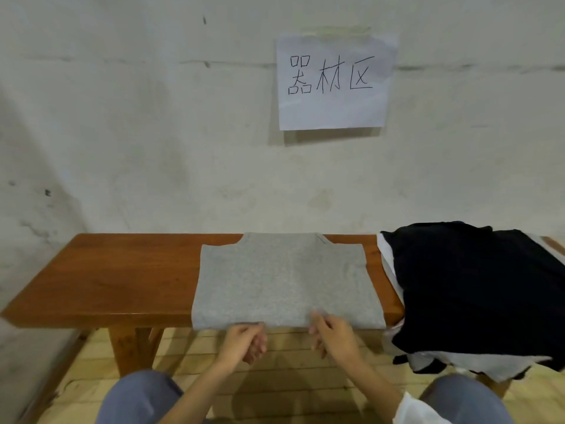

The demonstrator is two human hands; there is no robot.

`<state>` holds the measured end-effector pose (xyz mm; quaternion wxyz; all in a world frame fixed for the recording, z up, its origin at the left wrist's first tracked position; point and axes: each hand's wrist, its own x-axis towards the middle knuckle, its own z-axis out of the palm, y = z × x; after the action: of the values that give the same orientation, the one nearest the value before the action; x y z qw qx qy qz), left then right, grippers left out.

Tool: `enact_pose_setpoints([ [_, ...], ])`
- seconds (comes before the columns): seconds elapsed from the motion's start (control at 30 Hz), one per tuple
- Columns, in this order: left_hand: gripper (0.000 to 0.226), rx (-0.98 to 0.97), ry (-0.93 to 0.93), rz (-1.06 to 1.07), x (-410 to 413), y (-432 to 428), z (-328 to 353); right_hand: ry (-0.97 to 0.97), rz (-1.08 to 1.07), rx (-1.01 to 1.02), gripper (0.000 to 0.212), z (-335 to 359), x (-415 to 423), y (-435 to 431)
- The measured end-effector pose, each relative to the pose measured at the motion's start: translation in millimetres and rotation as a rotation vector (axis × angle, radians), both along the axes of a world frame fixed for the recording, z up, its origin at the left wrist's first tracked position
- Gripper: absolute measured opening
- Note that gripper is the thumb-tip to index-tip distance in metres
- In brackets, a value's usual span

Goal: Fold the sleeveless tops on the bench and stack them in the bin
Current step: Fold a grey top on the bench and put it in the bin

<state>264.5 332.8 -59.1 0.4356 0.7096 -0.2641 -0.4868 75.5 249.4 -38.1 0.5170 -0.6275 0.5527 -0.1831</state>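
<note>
A grey sleeveless top (284, 283) lies flat on the wooden bench (122, 280), its neck toward the wall and its hem hanging over the near edge. My left hand (244, 341) pinches the hem at its middle left. A little to the right, my right hand (331, 333) pinches the same hem. A heap of black and white tops (470, 292) covers the right end of the bench and droops over its front. No bin is in view.
The bench stands against a pale wall with a paper sign (333, 82) taped above it. The left half of the bench top is bare wood. My knees (137, 399) sit close under the bench front, over a light wooden floor.
</note>
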Motion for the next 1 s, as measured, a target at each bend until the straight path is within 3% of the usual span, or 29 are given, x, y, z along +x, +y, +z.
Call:
enact_pose_setpoints([
  [0.07, 0.025, 0.082, 0.412, 0.16, 2.9, 5.8, -7.5, -0.185, -0.25, 0.322, 0.038, -5.8, -3.1, 3.1],
  [0.13, 0.037, 0.031, 0.772, 0.34, 12.1, 10.6, -9.9, -0.44, -0.449, 0.571, 0.032, -10.4, -8.5, 0.6],
  [0.2, 0.047, -0.053, 0.937, 0.426, 20.3, 15.7, -7.2, -0.68, -0.56, 0.679, 0.026, -10.5, -14.4, -4.4],
  [0.33, 0.045, -0.17, 1.054, 0.589, 22.4, 24.1, -3.1, -0.821, -0.702, 0.644, 0.012, -5.0, -21.4, -10.6],
  [0.43, 0.06, -0.298, 1.11, 0.645, 29.7, 30.2, -7.2, -0.891, -0.772, 0.655, 0.011, -3.4, -28.8, -14.1],
  [0.53, 0.035, -0.304, 1.058, 0.656, 36.2, 32.4, -5.1, -0.927, -0.804, 0.66, 0.023, -0.3, -30.7, -18.6],
  [0.57, 0.037, -0.303, 1.049, 0.653, 38.6, 31.8, -3.2, -0.92, -0.81, 0.635, 0.025, 1.6, -30.4, -20.4],
  [0.67, 0.074, -0.38, 1.103, 0.641, 50.2, 32.2, 6.4, -0.865, -0.825, 0.488, 0.028, 11.1, -27.0, -22.2],
  [0.73, 0.084, -0.48, 1.155, 0.634, 53.7, 29.6, 21.9, -0.83, -0.839, 0.351, 0.028, 24.2, -23.2, -21.0],
  [0.87, 0.069, -0.672, 1.255, 0.554, 53.9, 20.9, 61.4, -0.757, -0.854, 0.115, 0.021, 58.5, -11.2, -11.5],
  [1.0, 0.038, -0.837, 1.224, 0.506, 46.5, 20.1, 100.2, -0.71, -0.889, -0.079, 0.032, 93.9, -4.6, -1.6],
])
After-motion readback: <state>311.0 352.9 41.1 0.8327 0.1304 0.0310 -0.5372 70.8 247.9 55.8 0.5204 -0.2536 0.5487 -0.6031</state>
